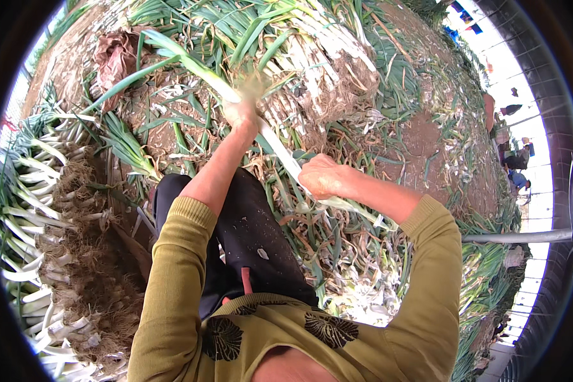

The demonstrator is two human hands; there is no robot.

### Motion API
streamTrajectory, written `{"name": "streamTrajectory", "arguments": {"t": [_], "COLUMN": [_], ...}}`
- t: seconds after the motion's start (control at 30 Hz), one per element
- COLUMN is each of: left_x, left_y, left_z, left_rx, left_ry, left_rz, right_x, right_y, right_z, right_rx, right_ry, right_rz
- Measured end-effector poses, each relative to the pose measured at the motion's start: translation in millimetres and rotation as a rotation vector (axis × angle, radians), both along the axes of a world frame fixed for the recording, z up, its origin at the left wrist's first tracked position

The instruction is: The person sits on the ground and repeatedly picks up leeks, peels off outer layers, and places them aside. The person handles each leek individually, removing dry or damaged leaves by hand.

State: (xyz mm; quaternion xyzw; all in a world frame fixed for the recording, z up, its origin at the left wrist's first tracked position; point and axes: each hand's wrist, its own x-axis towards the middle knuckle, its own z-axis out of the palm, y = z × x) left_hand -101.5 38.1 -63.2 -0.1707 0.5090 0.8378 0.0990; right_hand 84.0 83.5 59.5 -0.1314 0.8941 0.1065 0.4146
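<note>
My left hand is closed around a leek, its green leaves reaching to the upper left. The leek's blurred root end shows just above that hand. My right hand grips a pale strip of leek leaf that stretches between both hands; its torn end hangs past the right wrist. Beyond my hands lies a pile of leeks with white stalks and brown roots. At the left, many leeks are stacked in a row with their roots turned inward.
Stripped leaves and dry scraps litter the soil around my knees. A crumpled reddish-brown sheet lies at the upper left. A grey metal pole reaches in from the right. More green leaves lie at the right, and people are in the distance beyond.
</note>
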Motion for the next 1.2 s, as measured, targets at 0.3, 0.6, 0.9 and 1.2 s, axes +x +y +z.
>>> {"name": "streamTrajectory", "arguments": {"t": [0.3,0.6,0.9,1.2], "left_x": [-64,-36,-5,-36], "left_y": [-50,-63,-59,-46], "left_z": [7,21,41,17], "left_rx": [0.191,0.538,0.685,0.413], "left_ry": [-0.303,-0.172,-0.113,-0.256], "left_rz": [0.041,-0.444,-0.694,-0.503], "right_x": [193,376,22,456], "right_y": [21,103,3,93], "right_z": [33,-64,-16,-143], "right_rx": [-0.047,0.298,-1.481,0.269], "right_ry": [0.316,0.219,0.083,0.15], "right_rz": [-0.263,-0.953,-0.96,-1.173]}}
